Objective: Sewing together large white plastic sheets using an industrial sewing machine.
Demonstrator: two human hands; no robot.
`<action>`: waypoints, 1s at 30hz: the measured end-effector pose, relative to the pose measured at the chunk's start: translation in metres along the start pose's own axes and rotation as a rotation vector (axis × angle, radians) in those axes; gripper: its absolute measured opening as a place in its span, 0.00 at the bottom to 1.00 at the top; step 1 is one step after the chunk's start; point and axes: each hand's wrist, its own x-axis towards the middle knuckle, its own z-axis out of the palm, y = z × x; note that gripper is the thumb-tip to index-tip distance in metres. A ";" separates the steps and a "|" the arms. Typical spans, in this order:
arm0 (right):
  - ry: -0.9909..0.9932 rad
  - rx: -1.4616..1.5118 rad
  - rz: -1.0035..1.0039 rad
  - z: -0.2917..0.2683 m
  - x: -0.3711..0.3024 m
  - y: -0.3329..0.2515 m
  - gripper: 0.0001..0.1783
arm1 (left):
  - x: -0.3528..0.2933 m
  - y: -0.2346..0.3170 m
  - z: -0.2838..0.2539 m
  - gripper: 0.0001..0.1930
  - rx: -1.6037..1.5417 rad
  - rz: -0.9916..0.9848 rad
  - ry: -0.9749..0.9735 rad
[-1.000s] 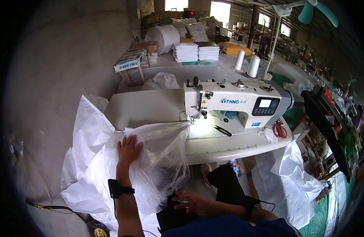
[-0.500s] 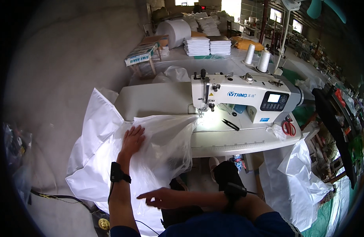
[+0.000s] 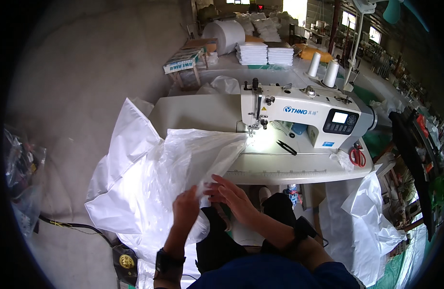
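A large white sheet with a layer of clear plastic film (image 3: pixel 198 151) hangs over the near left edge of the sewing machine table. Its upper right corner runs to the needle area of the white sewing machine (image 3: pixel 304 108). My left hand (image 3: pixel 185 208) is closed on the loose near edge of the film, fingers pinched together. Just right of it, my right hand (image 3: pixel 231 196) has its fingers apart at the same edge, with the fingertips at or very near the film. Whether they touch it is hard to tell.
Black thread snips (image 3: pixel 286 147) lie on the machine bed, and red-handled scissors (image 3: pixel 357 157) rest at its right end. Two thread cones (image 3: pixel 331 73) stand behind. More white sheeting (image 3: pixel 364 231) hangs at the right. Stacked white packs (image 3: pixel 252 53) sit farther back.
My left hand has come down and right from lying flat on the sheet to the film's edge. My right hand has moved up beside it. The film's near edge is now gathered; the whole view has shifted slightly.
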 end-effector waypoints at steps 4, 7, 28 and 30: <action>0.038 -0.412 -0.058 -0.010 0.020 0.007 0.20 | 0.042 -0.030 -0.055 0.18 -0.355 -0.305 0.193; 0.216 -0.709 0.124 -0.036 0.030 0.051 0.23 | 0.057 -0.033 -0.064 0.16 -0.639 -0.330 0.142; 0.421 -0.219 0.331 -0.140 -0.055 0.054 0.18 | 0.097 -0.113 0.021 0.34 0.203 -0.199 -0.389; 0.334 -0.272 0.286 -0.166 -0.091 0.027 0.19 | 0.114 -0.106 0.027 0.34 0.236 -0.159 -0.384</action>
